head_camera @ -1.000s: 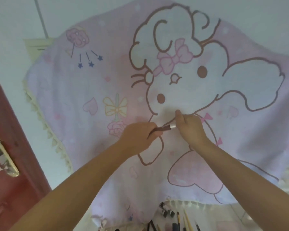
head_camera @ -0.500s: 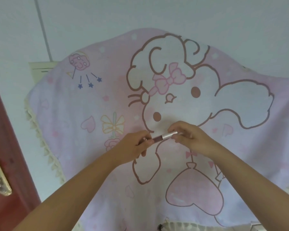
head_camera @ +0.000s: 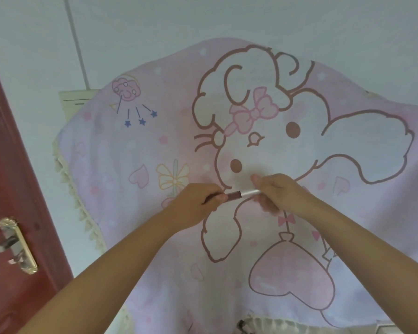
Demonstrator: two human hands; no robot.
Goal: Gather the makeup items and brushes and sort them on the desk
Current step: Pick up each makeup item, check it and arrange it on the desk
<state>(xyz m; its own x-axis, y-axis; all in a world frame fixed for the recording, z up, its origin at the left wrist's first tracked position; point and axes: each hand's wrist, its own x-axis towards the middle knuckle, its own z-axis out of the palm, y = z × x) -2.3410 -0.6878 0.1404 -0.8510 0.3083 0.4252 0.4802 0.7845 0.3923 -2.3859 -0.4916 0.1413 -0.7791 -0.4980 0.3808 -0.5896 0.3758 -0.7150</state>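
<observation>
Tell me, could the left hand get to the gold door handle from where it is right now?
Probably not at once: the left hand grips the dark end of a slim makeup tube, with the right hand on the other end. Nothing stands between it and the door handle.

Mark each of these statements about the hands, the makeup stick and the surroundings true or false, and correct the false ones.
1. Both hands hold one slim makeup stick. True.
2. The left hand grips the white end. False: it grips the dark brown end; the right hand pinches the white end.
3. The stick lies flat on a desk. False: it is held up in front of a pink cartoon cloth.
4. A red door with a gold handle plate stands on the left. True.
</observation>
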